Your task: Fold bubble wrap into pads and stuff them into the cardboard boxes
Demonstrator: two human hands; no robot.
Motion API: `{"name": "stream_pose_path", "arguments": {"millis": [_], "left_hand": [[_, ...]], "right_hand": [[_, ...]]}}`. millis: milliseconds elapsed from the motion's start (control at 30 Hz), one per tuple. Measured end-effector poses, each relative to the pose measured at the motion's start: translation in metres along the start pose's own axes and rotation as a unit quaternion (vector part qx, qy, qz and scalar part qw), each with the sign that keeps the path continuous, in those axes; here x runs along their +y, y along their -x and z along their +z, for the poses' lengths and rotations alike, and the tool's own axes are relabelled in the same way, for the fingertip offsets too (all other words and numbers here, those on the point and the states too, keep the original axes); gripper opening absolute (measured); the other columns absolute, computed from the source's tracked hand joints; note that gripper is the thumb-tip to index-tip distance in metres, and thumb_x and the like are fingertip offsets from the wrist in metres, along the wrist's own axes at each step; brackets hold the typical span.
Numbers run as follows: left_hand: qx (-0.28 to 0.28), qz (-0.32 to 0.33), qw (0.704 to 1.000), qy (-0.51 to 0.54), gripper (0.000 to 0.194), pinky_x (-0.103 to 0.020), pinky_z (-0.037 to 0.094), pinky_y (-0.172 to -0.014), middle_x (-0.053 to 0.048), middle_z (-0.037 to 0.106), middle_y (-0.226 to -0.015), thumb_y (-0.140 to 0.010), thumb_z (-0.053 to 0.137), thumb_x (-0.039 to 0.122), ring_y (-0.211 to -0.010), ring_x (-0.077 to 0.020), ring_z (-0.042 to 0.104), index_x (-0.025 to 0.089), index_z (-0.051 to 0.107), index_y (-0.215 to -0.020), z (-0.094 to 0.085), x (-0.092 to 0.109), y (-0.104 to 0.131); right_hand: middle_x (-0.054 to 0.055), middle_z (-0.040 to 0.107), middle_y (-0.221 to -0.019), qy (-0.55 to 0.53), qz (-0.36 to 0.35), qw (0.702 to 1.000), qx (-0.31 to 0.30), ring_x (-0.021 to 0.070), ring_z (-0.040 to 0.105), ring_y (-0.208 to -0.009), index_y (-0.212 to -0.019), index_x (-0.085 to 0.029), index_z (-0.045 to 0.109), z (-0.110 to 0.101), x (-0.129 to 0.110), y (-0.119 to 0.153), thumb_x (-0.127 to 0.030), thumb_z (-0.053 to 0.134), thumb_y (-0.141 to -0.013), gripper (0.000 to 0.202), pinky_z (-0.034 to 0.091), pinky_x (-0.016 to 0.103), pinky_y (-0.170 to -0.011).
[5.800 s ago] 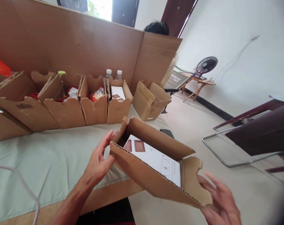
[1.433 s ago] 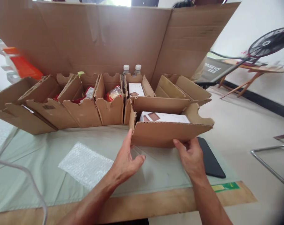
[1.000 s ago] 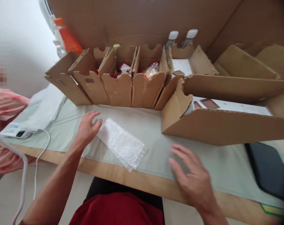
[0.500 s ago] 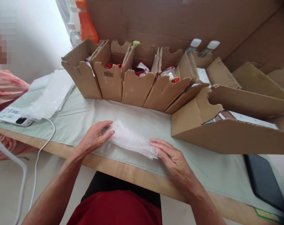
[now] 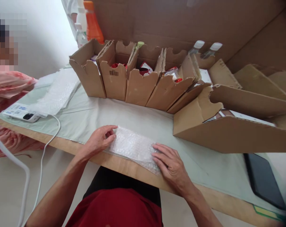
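A small sheet of bubble wrap [image 5: 133,146] lies flat near the table's front edge. My left hand [image 5: 99,141] presses its left end with the fingers curled onto it. My right hand [image 5: 172,164] rests flat on its right end. Just right of my hands stands an open cardboard box [image 5: 228,134] with a white carton inside [image 5: 249,114].
A row of cardboard boxes [image 5: 138,86] with packets lines the back, before a tall cardboard wall [image 5: 180,22]. Two bottles [image 5: 205,47] stand behind. A stack of bubble wrap [image 5: 58,94] and a white device with a cable [image 5: 27,116] lie left, beside another person's pink sleeve [image 5: 10,88]. A black phone [image 5: 263,179] lies right.
I set the open box down on the table and let go of it. Both hands moved left to the bubble wrap sheet and drew it toward the front edge.
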State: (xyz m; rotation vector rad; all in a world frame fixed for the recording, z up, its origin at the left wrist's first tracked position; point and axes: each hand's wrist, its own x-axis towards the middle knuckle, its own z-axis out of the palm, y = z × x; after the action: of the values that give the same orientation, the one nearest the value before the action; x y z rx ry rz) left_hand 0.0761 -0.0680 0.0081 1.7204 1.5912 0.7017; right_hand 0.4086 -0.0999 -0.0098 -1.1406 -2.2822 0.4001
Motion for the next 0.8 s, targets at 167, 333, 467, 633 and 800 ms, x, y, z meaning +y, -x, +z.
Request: {"name": "stream_pose_path", "arguments": {"millis": [167, 333, 467, 633, 800], "left_hand": [[-0.004, 0.01, 1.0, 0.005, 0.043, -0.03, 0.047, -0.066, -0.002, 0.069, -0.082, -0.086, 0.053, 0.028, -0.07, -0.0158, 0.058, 0.016, 0.069, -0.124, 0.002, -0.003, 0.002], [0.022, 0.04, 0.999, 0.002, 0.065, -0.034, 0.054, -0.081, -0.011, 0.068, -0.123, -0.075, 0.05, 0.012, -0.094, -0.0187, 0.066, 0.018, 0.06, -0.138, 0.0, -0.003, 0.003], [0.025, 0.055, 0.998, -0.003, 0.076, -0.034, 0.053, -0.097, -0.012, 0.062, -0.143, -0.073, 0.06, 0.012, -0.12, -0.0226, 0.063, 0.02, 0.051, -0.148, 0.003, 0.009, -0.019], [0.029, 0.001, 0.999, -0.031, 0.048, -0.029, 0.053, -0.072, -0.002, 0.074, -0.083, -0.083, 0.058, 0.017, -0.074, -0.0168, 0.067, 0.014, 0.064, -0.131, 0.021, 0.022, -0.055], [0.082, -0.043, 0.992, -0.087, 0.046, -0.033, 0.051, -0.073, 0.0, 0.067, -0.073, -0.082, 0.06, 0.017, -0.07, -0.0195, 0.063, 0.016, 0.064, -0.128, 0.024, 0.017, -0.057]], "right_hand": [[0.005, 0.078, -0.12, -0.099, 0.123, 0.987, -0.017, 0.0291, 0.069, -0.118, -0.095, -0.027, 0.078, -0.005, -0.001, -0.01, -0.04, 0.053, -0.102, 0.028, 0.049, 0.05, -0.104], [0.003, 0.076, -0.084, -0.138, 0.248, 0.959, -0.005, 0.0232, 0.07, -0.079, -0.085, -0.025, 0.076, -0.032, 0.003, -0.035, -0.056, 0.057, -0.093, 0.038, 0.054, 0.033, -0.072], [0.003, 0.069, -0.071, -0.177, 0.265, 0.947, 0.024, 0.0203, 0.061, -0.067, -0.075, -0.023, 0.072, -0.035, 0.023, -0.078, -0.062, 0.063, -0.082, 0.041, 0.049, 0.03, -0.06], [0.014, 0.076, -0.112, -0.18, 0.298, 0.935, 0.069, 0.0317, 0.07, -0.104, -0.105, -0.02, 0.074, -0.017, 0.038, -0.103, -0.069, 0.053, -0.084, 0.058, 0.056, 0.045, -0.091], [0.016, 0.055, -0.153, -0.036, 0.219, 0.962, 0.157, 0.0333, 0.052, -0.141, -0.147, -0.02, 0.054, -0.014, 0.014, -0.045, -0.052, 0.043, -0.101, 0.057, 0.039, 0.057, -0.118]]}}
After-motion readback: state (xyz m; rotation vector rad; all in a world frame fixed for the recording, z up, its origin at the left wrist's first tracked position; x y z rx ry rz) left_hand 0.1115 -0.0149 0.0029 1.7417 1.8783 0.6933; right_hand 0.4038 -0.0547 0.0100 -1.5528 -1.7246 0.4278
